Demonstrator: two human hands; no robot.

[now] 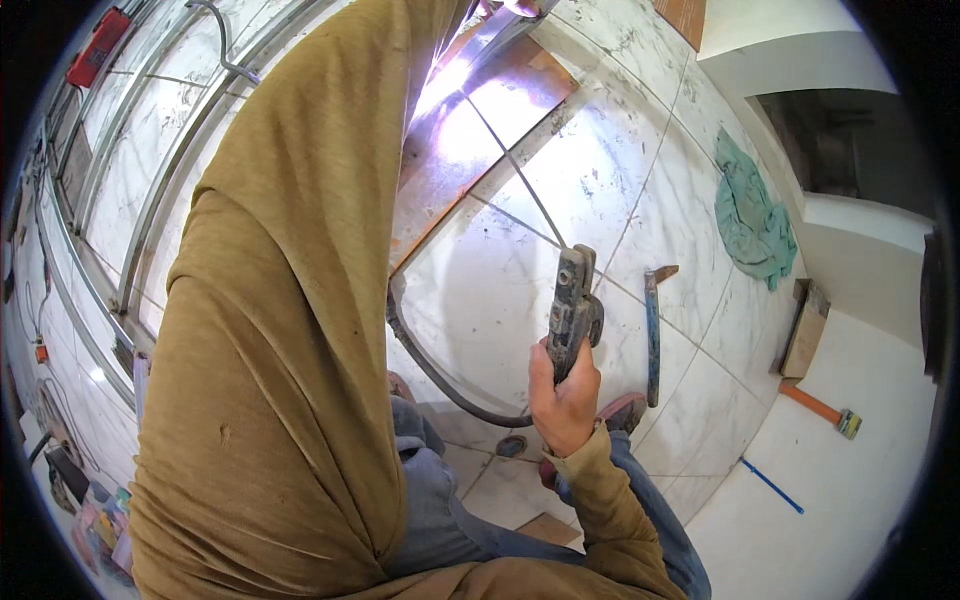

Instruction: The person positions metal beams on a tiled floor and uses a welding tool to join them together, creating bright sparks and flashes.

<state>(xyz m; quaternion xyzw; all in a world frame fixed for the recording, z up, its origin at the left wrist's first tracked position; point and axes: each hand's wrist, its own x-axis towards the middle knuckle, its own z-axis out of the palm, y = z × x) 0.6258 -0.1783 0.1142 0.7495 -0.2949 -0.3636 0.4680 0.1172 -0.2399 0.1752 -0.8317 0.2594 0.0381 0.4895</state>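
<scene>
Electrode holder [570,305] is gripped in the right hand [567,405], lower centre; left hand [520,6], top edge: hold cannot be told; left sleeve [300,190] could be scorched by arc [447,80] spatter.

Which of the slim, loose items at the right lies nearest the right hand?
The blue-handled hammer, just right of the right hand; the orange-handled tool and thin blue stick lie farther away.

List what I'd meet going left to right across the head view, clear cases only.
Red box → sleeve → electrode holder in the right hand → hammer → green cloth → orange-handled brush.
</scene>
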